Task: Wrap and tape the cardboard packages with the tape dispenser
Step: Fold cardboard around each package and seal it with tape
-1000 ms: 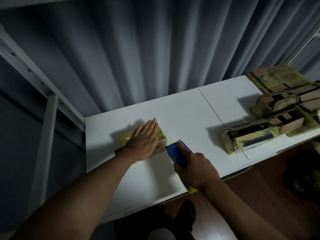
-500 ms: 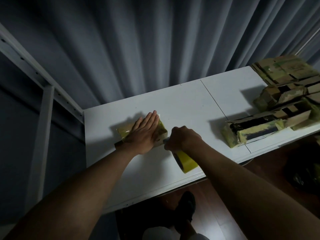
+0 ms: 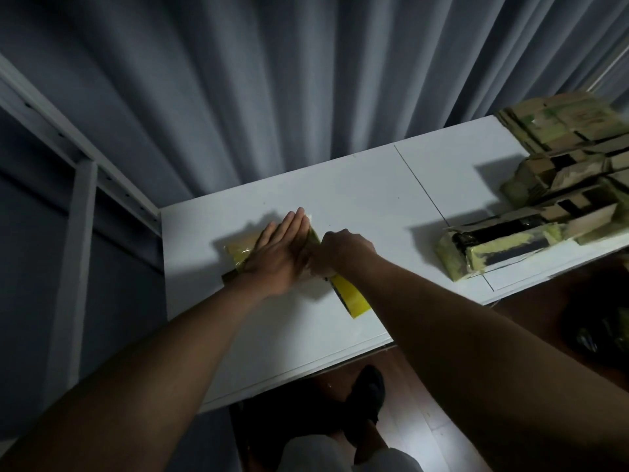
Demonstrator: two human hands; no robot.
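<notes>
While left hand (image 3: pixel 277 253) presses package (image 3: pixel 238 252) flat, right hand (image 3: pixel 340 252) grips tape dispenser (image 3: pixel 350 294), roll end toward viewer.

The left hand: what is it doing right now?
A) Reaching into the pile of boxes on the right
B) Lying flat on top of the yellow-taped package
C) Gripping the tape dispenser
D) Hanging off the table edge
B: the left hand lies with straight fingers flat on the package, while the right hand is the one curled round the tape dispenser.
</notes>
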